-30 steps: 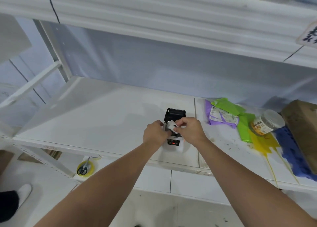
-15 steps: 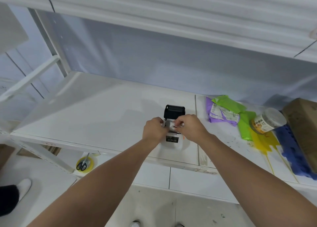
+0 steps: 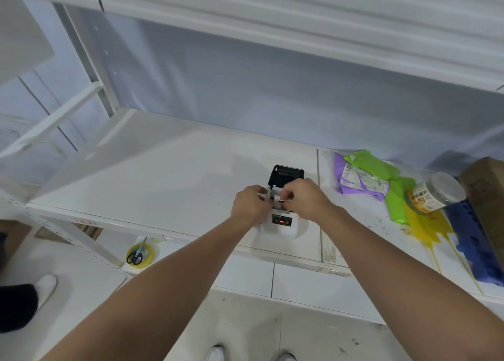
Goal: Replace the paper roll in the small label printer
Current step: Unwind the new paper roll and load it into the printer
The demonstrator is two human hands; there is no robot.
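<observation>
A small white label printer (image 3: 282, 225) stands near the front edge of the white shelf (image 3: 152, 186). Its black lid (image 3: 285, 175) is flipped open toward the back, and a red light shows on its front panel. My left hand (image 3: 249, 205) grips the printer's left side. My right hand (image 3: 305, 198) pinches the white paper roll (image 3: 278, 199) at the open paper bay. My fingers hide most of the roll, so I cannot tell whether it sits fully in the bay.
Purple and green bags (image 3: 365, 179) and a clear lidded jar (image 3: 433, 193) lie to the right, with a cardboard box (image 3: 485, 191) and a blue moulded piece (image 3: 474, 240) beyond. Scissors on a yellow tape roll (image 3: 140, 254) rest on the lower shelf. A shelf runs overhead.
The roll has gone from above the front panel down into the open paper bay. Both hands stayed at the printer. The camera tilted down a little.
</observation>
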